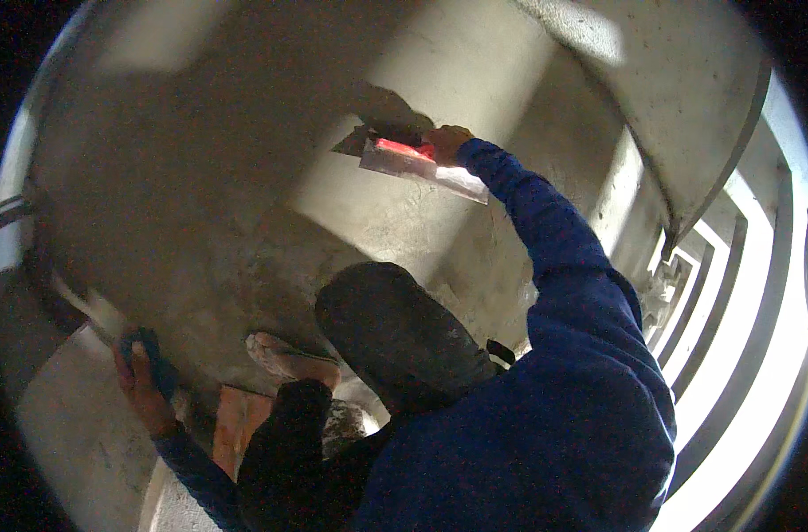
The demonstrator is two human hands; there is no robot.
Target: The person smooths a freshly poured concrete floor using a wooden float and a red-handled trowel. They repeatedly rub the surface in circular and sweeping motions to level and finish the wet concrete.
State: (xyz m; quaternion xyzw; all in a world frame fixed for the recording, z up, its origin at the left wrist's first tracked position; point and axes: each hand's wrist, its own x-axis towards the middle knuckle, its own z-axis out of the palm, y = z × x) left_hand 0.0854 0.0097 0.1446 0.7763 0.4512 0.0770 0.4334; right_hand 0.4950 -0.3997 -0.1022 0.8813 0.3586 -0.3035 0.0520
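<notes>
My right hand [448,143] is closed round the red handle of a plastering trowel [422,172]. The trowel's long flat metal blade lies against or very near the grey plastered surface [377,215], and its shadow falls just beyond it. Sunlight catches the blade's right end. Down at the lower left, my left hand [141,383] grips a dark blue object [162,362], perhaps a sponge or pad; its exact kind is unclear. That hand is close to the lower edge of the plastered surface, far from the trowel.
My bent knee [395,328] in dark trousers and my foot [290,359] are below the trowel. An orange-brown board or block [238,421] lies beside the foot. Bright pale bars with dark gaps [732,355] curve along the right. A concrete edge [759,133] rises at the upper right.
</notes>
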